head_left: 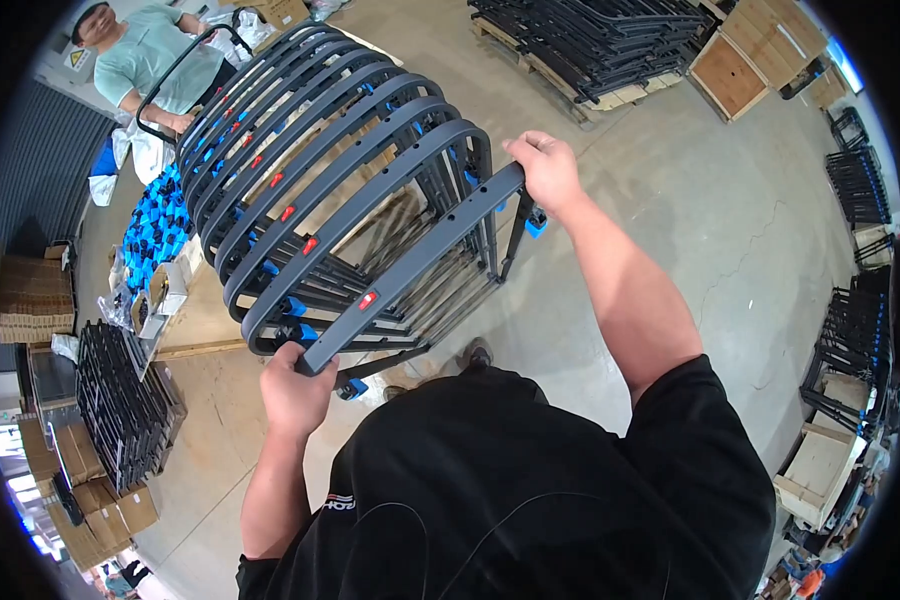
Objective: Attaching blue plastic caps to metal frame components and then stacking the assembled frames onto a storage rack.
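My left hand [295,392] is closed round the left end of a dark grey metal tube frame [420,255]. At the right end of the same frame, my right hand [548,175] grips it, thumb on top. A red latch [368,300] sits on its top bar, and blue-tipped fittings [352,388] show at its lower corners. Beyond it stands a long row of similar frames [365,200], close together, each with a red latch. The held frame is the nearest to me, in front of the row.
A co-worker [160,75] in a light green shirt holds a frame at the row's far end. Blue and black plastic parts [157,225] lie heaped at left. Stacks of black frames [125,400] and a loaded pallet [600,45] stand around. A wooden crate [820,470] is at right.
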### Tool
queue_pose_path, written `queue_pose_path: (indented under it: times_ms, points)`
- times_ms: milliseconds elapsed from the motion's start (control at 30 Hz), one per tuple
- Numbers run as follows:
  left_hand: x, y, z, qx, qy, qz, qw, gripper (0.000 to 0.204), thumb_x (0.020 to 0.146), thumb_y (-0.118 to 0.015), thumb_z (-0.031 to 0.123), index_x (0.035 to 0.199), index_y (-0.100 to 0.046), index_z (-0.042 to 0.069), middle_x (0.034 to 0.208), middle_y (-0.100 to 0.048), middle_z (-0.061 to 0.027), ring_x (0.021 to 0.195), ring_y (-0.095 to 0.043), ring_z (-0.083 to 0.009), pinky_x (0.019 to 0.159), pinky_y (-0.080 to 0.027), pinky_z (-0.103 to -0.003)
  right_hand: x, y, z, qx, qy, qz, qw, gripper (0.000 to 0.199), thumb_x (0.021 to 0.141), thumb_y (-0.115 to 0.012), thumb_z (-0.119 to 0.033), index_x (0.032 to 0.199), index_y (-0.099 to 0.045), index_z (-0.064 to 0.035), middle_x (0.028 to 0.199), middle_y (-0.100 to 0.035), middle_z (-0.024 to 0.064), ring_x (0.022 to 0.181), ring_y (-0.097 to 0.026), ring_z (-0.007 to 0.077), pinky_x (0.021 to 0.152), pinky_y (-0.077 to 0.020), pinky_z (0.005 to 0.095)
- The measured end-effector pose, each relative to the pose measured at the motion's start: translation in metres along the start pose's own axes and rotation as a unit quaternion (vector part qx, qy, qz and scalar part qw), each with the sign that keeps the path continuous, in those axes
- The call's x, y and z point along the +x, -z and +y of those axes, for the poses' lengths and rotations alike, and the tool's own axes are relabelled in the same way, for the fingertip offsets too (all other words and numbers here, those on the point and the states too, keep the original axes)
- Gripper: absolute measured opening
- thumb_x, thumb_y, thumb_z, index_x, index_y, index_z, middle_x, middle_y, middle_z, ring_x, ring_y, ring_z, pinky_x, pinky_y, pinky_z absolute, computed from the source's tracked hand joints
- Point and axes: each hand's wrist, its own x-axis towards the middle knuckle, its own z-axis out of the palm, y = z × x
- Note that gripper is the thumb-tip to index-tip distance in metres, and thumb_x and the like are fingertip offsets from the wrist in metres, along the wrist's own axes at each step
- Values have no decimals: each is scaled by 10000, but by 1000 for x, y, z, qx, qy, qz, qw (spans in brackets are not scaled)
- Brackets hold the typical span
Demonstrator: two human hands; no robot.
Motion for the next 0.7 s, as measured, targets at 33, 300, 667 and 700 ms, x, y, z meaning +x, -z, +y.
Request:
queue_pose_path:
  times_ms: [33, 300, 667, 700]
  points:
    - [-1, 4, 3, 6, 16, -3, 1000, 281, 766, -828, 179, 752, -605, 9, 626, -598, -72, 577, -556, -147, 567, -469, -324, -1, -2, 0, -1, 0, -1, 1000, 245, 903, -674, -218, 734, -602, -56, 664, -496, -35, 623, -427, 82, 563, -349, 282]
    - [3, 8, -8, 19, 19, 24, 999, 270, 761, -837, 177, 778, -625, 9, 635, -590, -60, 581, -537, -134, 562, -456, -319, 0, -17, -6, -15, 4, 18, 1000, 298, 870, -684, -266, 759, -651, 8, 647, -570, 60, 633, -516, 148, 613, -441, 340]
    - [-10, 49, -54, 38, -176, 195, 964, 409, 749, -821, 139, 1087, -619, 29, 1062, -635, -170, 974, -614, -347, 916, -476, -422, -15, 2, 124, 143, 4, 203, 969, 269, 986, -633, -244, 1016, -658, 22, 821, -579, -10, 761, -490, 78, 662, -427, 252]
    - [-20, 52, -74, 55, -162, 211, 962, 409, 749, -821, 139, 1087, -619, 29, 1062, -635, -170, 974, -614, -347, 916, -476, -422, -32, 6, 161, 148, -84, 157, 973, 171, 1003, -589, -217, 993, -598, -47, 779, -520, -24, 718, -475, 75, 627, -413, 257]
